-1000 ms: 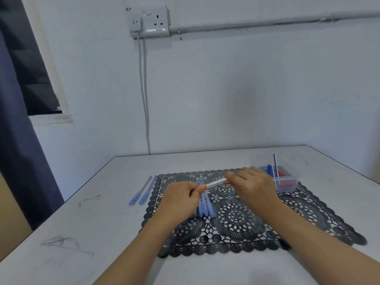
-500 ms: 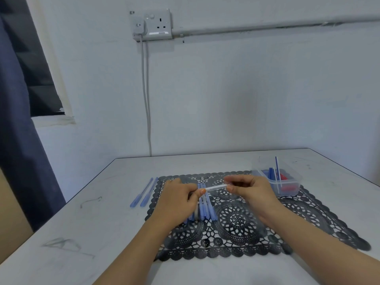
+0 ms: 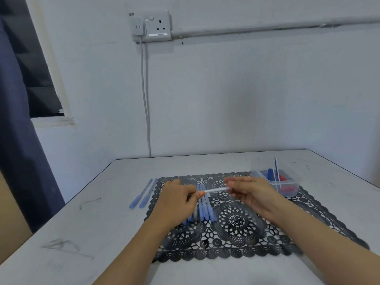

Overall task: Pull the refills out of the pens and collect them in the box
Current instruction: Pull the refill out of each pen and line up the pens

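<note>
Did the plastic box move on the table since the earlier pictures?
No. The box sits on the same far right corner of the black lace mat as before; only the camera shifted.

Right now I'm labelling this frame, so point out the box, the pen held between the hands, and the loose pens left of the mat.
box (image 3: pixel 292 187), head view, clear front wall.
held pen (image 3: pixel 218 190), head view, middle of barrel.
loose pens (image 3: pixel 148 193), head view, right one's barrel.
</note>
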Tool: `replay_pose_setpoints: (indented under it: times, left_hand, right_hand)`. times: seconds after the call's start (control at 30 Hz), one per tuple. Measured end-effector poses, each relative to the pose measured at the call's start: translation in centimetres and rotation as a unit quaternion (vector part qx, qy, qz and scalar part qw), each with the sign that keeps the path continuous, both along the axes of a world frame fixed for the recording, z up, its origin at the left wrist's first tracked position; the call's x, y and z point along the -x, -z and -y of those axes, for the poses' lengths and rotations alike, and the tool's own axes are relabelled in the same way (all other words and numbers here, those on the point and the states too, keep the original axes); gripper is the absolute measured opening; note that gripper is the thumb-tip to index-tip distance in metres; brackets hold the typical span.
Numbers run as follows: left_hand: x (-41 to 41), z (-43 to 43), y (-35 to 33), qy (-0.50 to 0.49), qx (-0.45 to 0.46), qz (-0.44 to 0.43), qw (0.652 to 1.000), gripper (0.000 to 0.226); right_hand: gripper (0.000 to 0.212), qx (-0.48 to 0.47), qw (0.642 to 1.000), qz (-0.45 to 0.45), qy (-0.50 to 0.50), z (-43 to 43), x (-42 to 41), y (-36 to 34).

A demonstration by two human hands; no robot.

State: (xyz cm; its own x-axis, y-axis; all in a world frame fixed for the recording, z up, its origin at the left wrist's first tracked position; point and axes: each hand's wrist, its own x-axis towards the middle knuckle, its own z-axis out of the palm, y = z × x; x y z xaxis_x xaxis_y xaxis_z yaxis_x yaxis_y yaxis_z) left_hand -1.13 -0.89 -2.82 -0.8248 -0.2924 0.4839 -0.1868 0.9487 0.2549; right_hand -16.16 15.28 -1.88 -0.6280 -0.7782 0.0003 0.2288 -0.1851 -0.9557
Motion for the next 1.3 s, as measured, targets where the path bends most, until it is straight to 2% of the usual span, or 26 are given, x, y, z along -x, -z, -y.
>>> replay_pose_setpoints:
  times: [0.1, 0.27, 0.4, 0.47, 0.57, 0.67, 0.77, 0.87, 0.93, 1.1, 1.2, 1.3]
  left_hand:
    - [0.0, 0.0, -0.1, 0.002, 0.009, 0.001, 1.0, 0.044]
    - [-0.2, 0.0, -0.2, 0.001, 0.021, 0.011, 1.0, 0.043]
    - [-0.2, -0.2, -0.4, 0.005, 0.016, 0.013, 1.0, 0.044]
    - [-0.2, -0.3, -0.5, 0.009, 0.015, 0.011, 1.0, 0.044]
    - [-0.4, -0.3, -0.6, 0.009, 0.019, 0.008, 1.0, 0.042]
    - [-0.5, -0.2, -0.6, 0.006, 0.028, 0.011, 1.0, 0.04]
    - [-0.4, 0.1, -0.5, 0.0, 0.033, 0.015, 0.999, 0.042]
    - [-0.2, 0.5, -0.3, -0.002, 0.038, 0.006, 0.999, 0.045]
    - [-0.2, 0.6, -0.3, -0.001, 0.043, 0.005, 0.999, 0.045]
    - [-0.1, 0.9, -0.1, -0.006, 0.056, 0.008, 0.998, 0.044]
    - [-0.1, 1.1, -0.1, -0.007, 0.057, 0.004, 0.998, 0.044]
    - [-0.1, 1.2, 0.0, -0.004, 0.057, 0.0, 0.998, 0.044]
  right_hand:
    - [0.03, -0.054, 0.998, -0.017, -0.012, 0.0, -0.1, 0.0]
    - [0.013, -0.054, 0.998, -0.022, -0.005, 0.0, -0.2, 0.0]
    - [0.016, -0.039, 0.999, -0.027, -0.008, 0.0, -0.3, -0.2]
    - [0.025, -0.053, 0.998, -0.037, -0.022, 0.0, -0.4, -0.2]
    - [0.017, -0.103, 0.99, -0.094, -0.025, 0.0, -0.6, 0.0]
    - [0.011, -0.138, 0.97, -0.202, 0.005, -0.2, -1.1, -0.2]
    - [0.017, -0.18, 0.912, -0.357, 0.087, -0.1, -1.1, -0.3]
    - [0.013, -0.192, 0.798, -0.558, 0.127, 0.0, -0.9, 0.0]
    - [0.013, -0.17, 0.748, -0.631, 0.116, 0.0, -0.7, 0.5]
    - [0.017, -0.143, 0.698, -0.689, 0.13, 0.2, 0.0, 1.3]
    - [0.017, -0.127, 0.654, -0.732, 0.14, 0.4, 0.2, 1.5]
    - [0.02, -0.116, 0.63, -0.756, 0.137, 0.5, 0.4, 1.8]
